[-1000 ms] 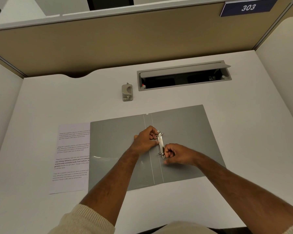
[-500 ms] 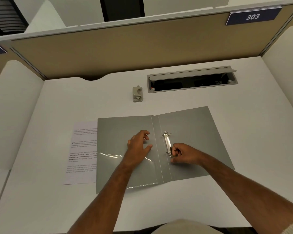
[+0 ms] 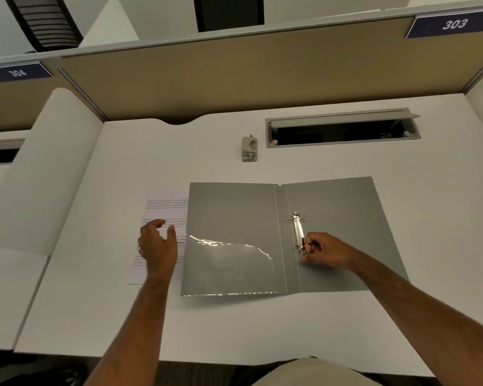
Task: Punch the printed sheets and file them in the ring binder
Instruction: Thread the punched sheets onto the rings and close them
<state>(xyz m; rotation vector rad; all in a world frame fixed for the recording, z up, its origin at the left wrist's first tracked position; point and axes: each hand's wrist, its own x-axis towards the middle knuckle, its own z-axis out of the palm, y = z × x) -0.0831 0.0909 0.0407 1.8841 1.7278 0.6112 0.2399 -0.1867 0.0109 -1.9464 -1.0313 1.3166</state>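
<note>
Left hand [image 3: 158, 246] has left the ring mechanism [image 3: 299, 232] and now hovers, fingers loosely spread, over the printed sheets [image 3: 162, 218] beside the open grey ring binder [image 3: 234, 213]; punching likely comes next. Right hand [image 3: 322, 250] still pinches the mechanism's near end. Partition signs read 303 [image 3: 453, 24] and 304 [image 3: 18, 72].

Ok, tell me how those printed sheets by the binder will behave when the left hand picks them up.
The printed sheets look thin and flat, so they will probably droop when lifted by one edge. Their right edge lies under the binder cover, so they would likely need sliding out first. The left hand hovers open above them, not gripping.
</note>
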